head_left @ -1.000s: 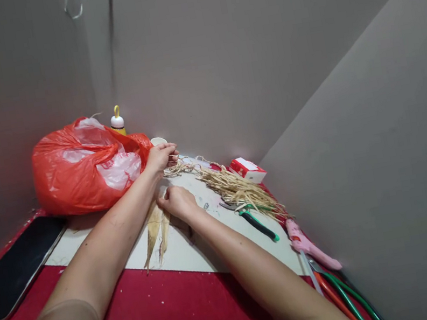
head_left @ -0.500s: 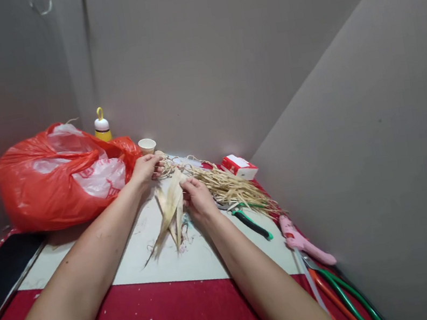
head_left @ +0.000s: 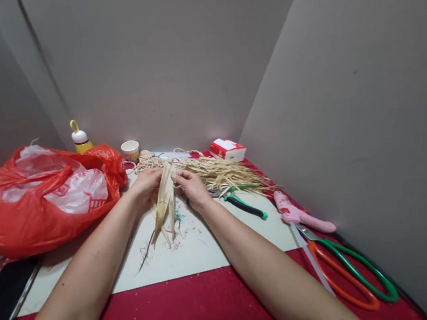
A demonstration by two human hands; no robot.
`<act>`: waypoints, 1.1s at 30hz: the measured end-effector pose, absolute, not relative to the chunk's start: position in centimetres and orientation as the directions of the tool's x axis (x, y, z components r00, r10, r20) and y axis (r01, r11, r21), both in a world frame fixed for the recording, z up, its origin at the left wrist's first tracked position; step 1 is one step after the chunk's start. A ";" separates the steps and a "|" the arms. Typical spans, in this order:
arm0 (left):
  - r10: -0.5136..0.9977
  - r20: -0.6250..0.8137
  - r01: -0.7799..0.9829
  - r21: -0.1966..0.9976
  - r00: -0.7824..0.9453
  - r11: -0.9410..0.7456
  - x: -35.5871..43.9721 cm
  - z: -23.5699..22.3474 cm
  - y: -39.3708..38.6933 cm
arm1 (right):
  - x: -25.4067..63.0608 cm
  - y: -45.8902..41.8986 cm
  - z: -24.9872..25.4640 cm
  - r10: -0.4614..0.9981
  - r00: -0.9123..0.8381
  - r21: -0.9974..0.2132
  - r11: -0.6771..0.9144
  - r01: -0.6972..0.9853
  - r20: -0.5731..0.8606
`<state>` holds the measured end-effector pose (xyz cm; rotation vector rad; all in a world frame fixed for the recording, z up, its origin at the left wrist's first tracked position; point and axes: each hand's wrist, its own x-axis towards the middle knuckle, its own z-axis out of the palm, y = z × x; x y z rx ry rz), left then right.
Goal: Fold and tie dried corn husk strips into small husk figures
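A small bunch of dried corn husks point(head_left: 163, 198) hangs tips-down over the white board point(head_left: 134, 271), pale and tapering, with a thin dark strand trailing at its lower left. My left hand point(head_left: 149, 184) grips it near the top from the left side, its fingertips partly hidden behind the husks. On the right edge, the thumb and fingers of my right hand point(head_left: 191, 184) are pinched together on the husks. Just beyond both hands lies a heap of straw-coloured strands point(head_left: 227, 173). Green-and-black handled pliers point(head_left: 246, 206) rest right of my right hand.
A red plastic bag point(head_left: 15, 226) bulges at left, with a yellow bottle point(head_left: 81, 141) and paper cup point(head_left: 130, 150) behind. A red-and-white box point(head_left: 228, 149) stands at the back. A pink glue gun point(head_left: 300, 215), large scissors point(head_left: 355, 273) and dark tablet-like slab point(head_left: 4, 304) flank the board.
The view has turned and shifted, so the surroundings sit further left. My left hand has come in from the cord area to the husks, closer to my right hand.
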<state>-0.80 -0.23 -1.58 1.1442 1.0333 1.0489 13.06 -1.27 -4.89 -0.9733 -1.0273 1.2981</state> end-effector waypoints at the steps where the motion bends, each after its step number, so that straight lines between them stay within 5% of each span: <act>1: 0.964 -0.103 -0.102 0.986 0.244 0.131 -0.8 -1.5 -0.3 | 13.1 -1.1 -5.0 0.999 0.016 -0.956 0.034 -0.290 0.031; 4: 0.919 -0.159 -0.048 0.981 0.361 0.188 -1.2 -1.4 -0.1 | 13.2 -0.8 -5.2 1.000 0.000 -0.927 -0.022 -0.374 -0.023; 13: 0.943 -0.162 -0.025 0.984 0.291 0.177 -2.7 -1.1 0.7 | 13.8 -0.5 -4.4 0.992 -0.004 -0.803 -0.105 -0.587 -0.127; 18: 0.972 -0.183 0.459 0.883 0.147 0.097 -4.6 -0.5 1.4 | 14.2 -0.2 -4.3 0.990 0.052 -0.762 -0.065 -0.644 -0.129; 22: 0.990 0.131 0.657 0.751 -0.054 -0.063 -4.6 0.2 1.5 | 14.2 -0.1 -4.4 0.993 0.030 -0.761 -0.065 -0.645 -0.111; 24: 0.982 0.182 0.605 0.787 -0.042 -0.120 -3.6 0.6 1.0 | 14.2 -0.2 -4.4 0.996 0.001 -0.757 -0.070 -0.650 -0.093; 29: 0.952 -0.163 0.198 0.974 0.260 0.113 -0.6 0.7 -0.7 | 14.0 -0.4 -4.1 0.999 -0.051 -0.766 -0.045 -0.641 -0.016; 33: 0.952 -0.126 0.034 0.992 0.280 0.121 0.1 0.0 -0.6 | 13.9 -0.3 -4.3 0.999 -0.045 -0.773 -0.039 -0.634 -0.013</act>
